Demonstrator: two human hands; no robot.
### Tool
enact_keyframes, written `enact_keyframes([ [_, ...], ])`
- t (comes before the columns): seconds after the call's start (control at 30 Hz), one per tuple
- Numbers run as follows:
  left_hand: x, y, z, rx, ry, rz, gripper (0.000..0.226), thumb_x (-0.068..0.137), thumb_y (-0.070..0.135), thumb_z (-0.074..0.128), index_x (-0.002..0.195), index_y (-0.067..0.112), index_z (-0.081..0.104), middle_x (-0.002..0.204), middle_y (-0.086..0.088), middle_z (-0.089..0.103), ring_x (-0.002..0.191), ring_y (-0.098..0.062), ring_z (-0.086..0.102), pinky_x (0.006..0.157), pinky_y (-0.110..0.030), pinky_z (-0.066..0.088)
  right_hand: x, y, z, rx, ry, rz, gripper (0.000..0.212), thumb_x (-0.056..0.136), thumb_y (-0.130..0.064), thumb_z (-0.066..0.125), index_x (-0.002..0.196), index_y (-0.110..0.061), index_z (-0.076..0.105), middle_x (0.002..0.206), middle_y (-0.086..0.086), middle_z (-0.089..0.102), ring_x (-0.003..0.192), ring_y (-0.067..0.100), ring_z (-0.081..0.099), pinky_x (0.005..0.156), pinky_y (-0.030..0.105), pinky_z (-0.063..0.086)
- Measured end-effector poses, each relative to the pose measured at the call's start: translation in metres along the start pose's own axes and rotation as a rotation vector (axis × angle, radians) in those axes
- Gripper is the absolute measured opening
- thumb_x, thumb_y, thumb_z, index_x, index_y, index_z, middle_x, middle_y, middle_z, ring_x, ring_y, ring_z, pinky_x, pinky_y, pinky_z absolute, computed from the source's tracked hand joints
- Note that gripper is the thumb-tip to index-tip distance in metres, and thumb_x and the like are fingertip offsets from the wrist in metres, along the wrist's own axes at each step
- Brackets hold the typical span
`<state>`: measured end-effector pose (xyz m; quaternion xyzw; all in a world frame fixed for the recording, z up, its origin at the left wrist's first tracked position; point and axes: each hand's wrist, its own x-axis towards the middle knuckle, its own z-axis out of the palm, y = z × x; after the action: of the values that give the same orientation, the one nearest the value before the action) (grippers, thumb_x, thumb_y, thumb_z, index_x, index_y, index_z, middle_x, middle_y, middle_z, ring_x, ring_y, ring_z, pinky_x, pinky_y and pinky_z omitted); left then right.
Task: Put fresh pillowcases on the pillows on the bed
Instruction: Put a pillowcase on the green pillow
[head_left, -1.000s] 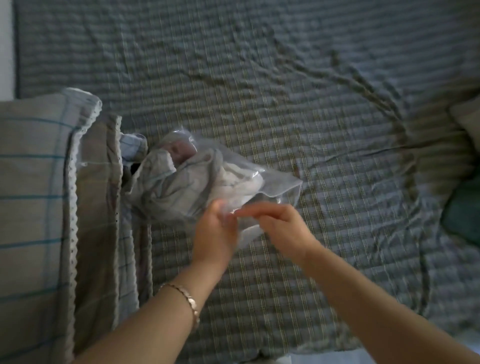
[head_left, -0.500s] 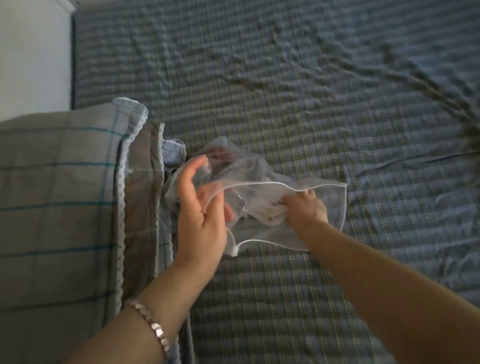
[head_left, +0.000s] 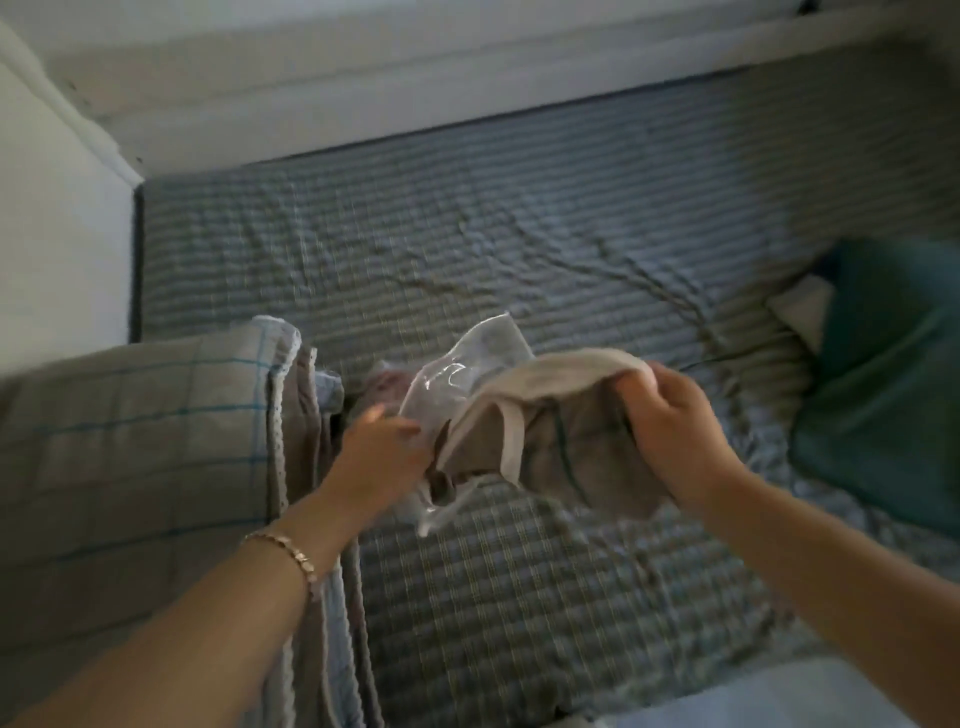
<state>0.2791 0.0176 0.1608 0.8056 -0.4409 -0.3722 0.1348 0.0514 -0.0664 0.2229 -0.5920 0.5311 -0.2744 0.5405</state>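
My right hand (head_left: 670, 431) grips a folded beige pillowcase (head_left: 561, 441) with a pale band, lifted above the bed and partly out of a clear plastic bag (head_left: 457, 374). My left hand (head_left: 379, 447), with a bracelet on the wrist, holds the bag's lower left edge; its fingers curl on the plastic. A large beige pillow (head_left: 130, 447) with blue lines and a lace edge lies at the left, touching the bag's far side. The picture is blurred by motion.
The bed (head_left: 467, 249) carries a wrinkled grey-blue checked sheet. A teal pillow (head_left: 883, 384) lies at the right edge, with a pale one behind it. White walls bound the bed at the left and the far side.
My right hand, which was inside the bag, has drawn the folded pillowcase out and to the right. My left hand shifted lower on the bag. The view tilted up toward the wall.
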Motion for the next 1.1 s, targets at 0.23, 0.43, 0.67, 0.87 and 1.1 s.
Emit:
enact_keyframes([
  [0.23,-0.087,0.125,-0.039,-0.225,-0.178,0.46,0.019,0.086,0.028,0.062,0.104,0.028,0.058,0.089,0.018,0.066,0.08,0.006,0.061,0.061,-0.005,0.044,-0.065,-0.096,-0.055,0.25,0.17,0.161,0.034,0.092,-0.028,0.051,0.061,-0.019,0.061,0.046,-0.012,0.063,0.043,0.0,0.059,0.04,0.013,0.045],
  [0.43,-0.13,0.191,-0.063,-0.217,0.055,0.579,0.03,0.093,0.026,0.053,0.076,0.004,0.062,0.069,-0.011,0.062,0.068,-0.023,0.058,0.06,-0.027,0.037,-0.103,-0.146,-0.128,-0.235,0.333,-0.079,0.033,0.093,-0.033,0.05,0.081,-0.006,0.064,0.081,0.006,0.063,0.082,0.021,0.057,0.069,0.027,0.04],
  [0.67,-0.17,0.264,-0.026,-0.647,-0.093,0.319,0.017,0.095,0.027,0.048,0.093,0.018,0.061,0.101,-0.009,0.066,0.094,-0.026,0.063,0.087,-0.044,0.051,-0.14,-0.135,-0.156,-0.534,0.3,-0.085,0.091,0.065,-0.066,0.063,0.139,-0.023,0.03,0.138,0.006,0.035,0.125,0.026,0.038,0.098,0.038,0.04],
  [0.87,-0.198,0.324,0.024,-0.881,-0.23,0.397,0.016,0.096,0.022,0.047,0.099,0.016,0.062,0.104,-0.009,0.067,0.098,-0.024,0.063,0.091,-0.042,0.05,-0.147,-0.086,-0.194,-0.598,0.123,-0.246,0.051,0.077,-0.042,0.069,0.117,-0.015,0.05,0.106,-0.003,0.063,0.096,0.014,0.06,0.078,0.027,0.05],
  [1.1,-0.199,0.355,0.045,-1.065,-0.25,0.41,0.023,0.098,0.023,0.04,0.091,0.018,0.062,0.074,0.001,0.072,0.066,-0.011,0.068,0.053,-0.024,0.055,-0.134,-0.059,-0.282,-0.541,-0.021,-0.288,0.031,0.091,-0.023,0.056,0.068,-0.003,0.052,0.062,0.006,0.051,0.061,0.016,0.049,0.054,0.015,0.034],
])
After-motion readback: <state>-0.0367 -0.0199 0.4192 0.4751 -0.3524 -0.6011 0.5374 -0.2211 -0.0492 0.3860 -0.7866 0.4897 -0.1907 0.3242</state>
